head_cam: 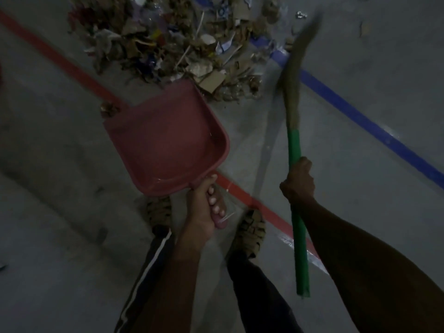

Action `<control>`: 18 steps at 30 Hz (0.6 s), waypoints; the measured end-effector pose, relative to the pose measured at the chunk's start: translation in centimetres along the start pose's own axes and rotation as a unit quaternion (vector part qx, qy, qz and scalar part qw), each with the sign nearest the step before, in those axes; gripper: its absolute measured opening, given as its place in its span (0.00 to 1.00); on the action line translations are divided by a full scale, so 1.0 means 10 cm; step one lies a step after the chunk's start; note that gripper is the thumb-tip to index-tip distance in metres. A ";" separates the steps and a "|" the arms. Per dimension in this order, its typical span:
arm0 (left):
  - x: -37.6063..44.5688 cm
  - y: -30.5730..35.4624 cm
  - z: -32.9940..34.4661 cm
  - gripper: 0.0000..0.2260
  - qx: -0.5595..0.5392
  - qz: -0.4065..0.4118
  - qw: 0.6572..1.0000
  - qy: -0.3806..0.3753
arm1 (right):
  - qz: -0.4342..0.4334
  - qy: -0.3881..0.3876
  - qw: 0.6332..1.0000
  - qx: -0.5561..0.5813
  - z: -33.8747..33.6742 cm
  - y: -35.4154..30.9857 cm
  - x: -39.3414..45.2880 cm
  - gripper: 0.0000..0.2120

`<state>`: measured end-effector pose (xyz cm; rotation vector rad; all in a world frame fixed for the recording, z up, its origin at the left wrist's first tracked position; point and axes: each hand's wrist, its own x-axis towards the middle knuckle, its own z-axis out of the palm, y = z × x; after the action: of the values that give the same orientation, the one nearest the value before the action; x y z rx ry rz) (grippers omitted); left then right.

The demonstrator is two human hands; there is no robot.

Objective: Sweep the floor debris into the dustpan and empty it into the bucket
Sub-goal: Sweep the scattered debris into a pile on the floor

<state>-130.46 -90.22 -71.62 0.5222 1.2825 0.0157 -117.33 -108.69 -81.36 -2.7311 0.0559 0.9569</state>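
Fingers of the left hand (204, 207) curl tightly round the short handle of a red dustpan (165, 140), thumb lying along the top of the handle where it meets the pan. The pan is held out ahead of the person, its wide open edge pointing toward a debris pile (173, 44); whether that edge touches the floor cannot be told. The inside of the pan looks bare.

The right hand (299, 182) is closed in a full fist round the green handle of a broom (294, 150), gripping partway along it, with the lower end of the handle sticking out below the forearm. The broom's straw-coloured bristles (298, 61) reach up and away to the right edge of the pile and are blurred.

The pile is a loose heap of torn cardboard, paper scraps, thin sticks and bits of plastic, lying just beyond the dustpan's front edge.

Below the hands are two feet in woven sandals (251, 231) and dark trousers with a white side stripe. The floor (360, 188) is grey concrete, dimly lit, crossed by a red painted line (240, 191) running under the dustpan and a blue painted line (355, 114) to the right.
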 end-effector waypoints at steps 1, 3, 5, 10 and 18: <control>0.05 0.02 -0.04 0.16 0.007 -0.002 1.000 -0.005 | -0.017 0.003 1.000 0.000 0.09 -0.06 -0.02 0.27; 0.10 0.10 -0.15 0.17 0.018 -0.004 1.000 -0.013 | -0.051 -0.009 0.999 -0.002 0.25 -0.27 -0.11 0.29; 0.11 0.19 -0.26 0.16 0.030 -0.009 0.999 -0.017 | -0.073 -0.015 0.997 0.013 0.42 -0.49 -0.19 0.29; 0.05 0.47 -0.52 0.17 0.045 -0.017 0.999 -0.011 | -0.097 0.013 0.991 0.092 0.72 -0.95 -0.39 0.28; 0.17 0.76 -0.75 0.17 0.074 -0.017 0.996 -0.043 | -0.051 0.134 0.986 0.090 0.83 -0.80 -0.58 0.29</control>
<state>-134.76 -80.28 -71.65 0.6207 1.2142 -0.1293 -126.05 -99.19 -82.29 -2.6453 0.0490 0.5257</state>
